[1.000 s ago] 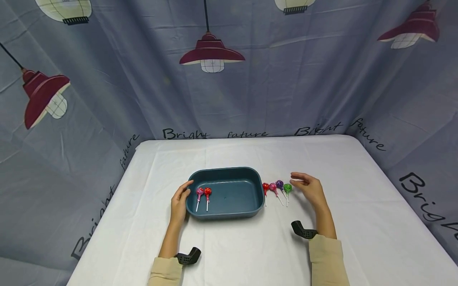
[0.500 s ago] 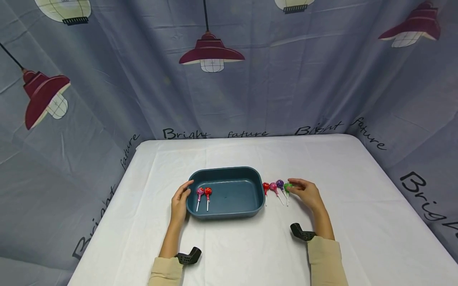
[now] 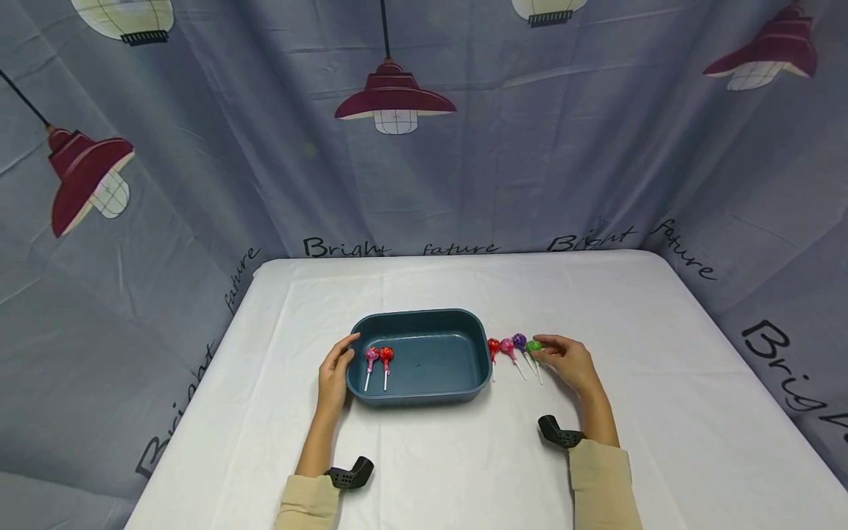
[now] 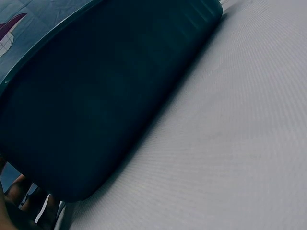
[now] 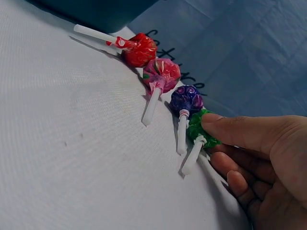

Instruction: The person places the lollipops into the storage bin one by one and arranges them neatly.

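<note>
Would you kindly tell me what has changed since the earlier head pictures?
The right hand has moved slightly left and now pinches the green lollipop, whose stick has swung slightly right. The left hand, the teal tray and the other five lollipops stay as they were.

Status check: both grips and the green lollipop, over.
Right grip pinching green lollipop. Left grip resting against tray's left end. Purple lollipop close alongside, possible snag.

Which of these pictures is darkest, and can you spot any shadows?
Left wrist view: darkest, the tray wall almost black beside the paler cloth; head view: brighter, with a soft shadow beside the right forearm; right wrist view: dim and bluish, but the green lollipop is clear, and the red lollipop stick casts a thin shadow.
</note>
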A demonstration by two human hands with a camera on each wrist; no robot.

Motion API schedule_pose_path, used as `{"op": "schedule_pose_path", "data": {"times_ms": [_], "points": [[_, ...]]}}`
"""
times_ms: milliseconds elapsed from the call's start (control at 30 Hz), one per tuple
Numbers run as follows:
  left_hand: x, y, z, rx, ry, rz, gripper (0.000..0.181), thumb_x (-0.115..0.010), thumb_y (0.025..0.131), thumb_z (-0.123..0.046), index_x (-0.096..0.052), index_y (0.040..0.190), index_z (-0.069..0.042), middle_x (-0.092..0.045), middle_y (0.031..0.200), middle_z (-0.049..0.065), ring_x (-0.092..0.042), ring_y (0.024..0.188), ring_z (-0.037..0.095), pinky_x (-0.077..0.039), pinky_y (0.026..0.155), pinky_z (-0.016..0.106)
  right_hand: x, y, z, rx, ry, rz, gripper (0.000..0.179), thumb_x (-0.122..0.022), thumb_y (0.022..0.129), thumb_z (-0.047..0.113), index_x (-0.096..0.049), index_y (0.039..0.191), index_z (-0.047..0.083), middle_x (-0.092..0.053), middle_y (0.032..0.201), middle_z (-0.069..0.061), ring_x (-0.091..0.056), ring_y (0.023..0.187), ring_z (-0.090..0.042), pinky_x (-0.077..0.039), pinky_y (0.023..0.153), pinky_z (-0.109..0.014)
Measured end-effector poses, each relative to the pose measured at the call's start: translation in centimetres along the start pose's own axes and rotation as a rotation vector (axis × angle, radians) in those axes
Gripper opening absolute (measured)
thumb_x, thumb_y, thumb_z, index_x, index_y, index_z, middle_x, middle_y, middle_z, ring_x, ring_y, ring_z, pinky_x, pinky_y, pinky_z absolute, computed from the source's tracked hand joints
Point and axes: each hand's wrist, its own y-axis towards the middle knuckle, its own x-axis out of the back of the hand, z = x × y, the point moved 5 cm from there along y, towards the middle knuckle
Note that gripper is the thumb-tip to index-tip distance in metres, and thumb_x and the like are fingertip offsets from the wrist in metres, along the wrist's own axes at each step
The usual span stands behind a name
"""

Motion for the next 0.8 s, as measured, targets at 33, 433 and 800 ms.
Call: {"op": "schedule_pose_path", "data": {"times_ms": [33, 433, 800], "points": [[0.0, 0.0, 0.0, 0.005, -0.005, 0.003, 0.030, -0.046, 0.094, -0.005, -0.060, 0.121, -0.004, -0.054, 0.127, 0.011, -0.040, 0.125, 0.018, -0.030, 0.101, 0.021, 0.0, 0.0, 0.0, 0.003, 0.000, -0.001, 0.037, -0.069, 0.083, 0.018, -0.063, 0.115, 0.001, -0.063, 0.093, -0.013, -0.055, 0.077, -0.017, -0.045, 0.065, -0.027], [-0.6, -0.5, -3.0, 0.010, 0.009, 0.037, 0.031, -0.043, 0.093, 0.003, -0.054, 0.122, 0.008, -0.051, 0.128, 0.021, -0.039, 0.126, 0.023, -0.031, 0.097, 0.016, 0.1, -0.3, 0.0, 0.003, -0.025, -0.013, 0.033, -0.068, 0.083, 0.015, -0.064, 0.112, 0.001, -0.063, 0.091, -0.011, -0.055, 0.077, -0.017, -0.043, 0.063, -0.022], [-0.6, -0.7, -3.2, 0.021, -0.004, 0.035, 0.031, -0.043, 0.094, 0.002, -0.055, 0.122, 0.007, -0.051, 0.129, 0.019, -0.037, 0.127, 0.023, -0.030, 0.099, 0.015, 0.7, -1.5, 0.2, -0.039, 0.070, 0.075, 0.042, -0.068, 0.083, 0.027, -0.061, 0.117, 0.002, -0.064, 0.099, -0.011, -0.057, 0.085, -0.014, -0.043, 0.073, -0.026]]}}
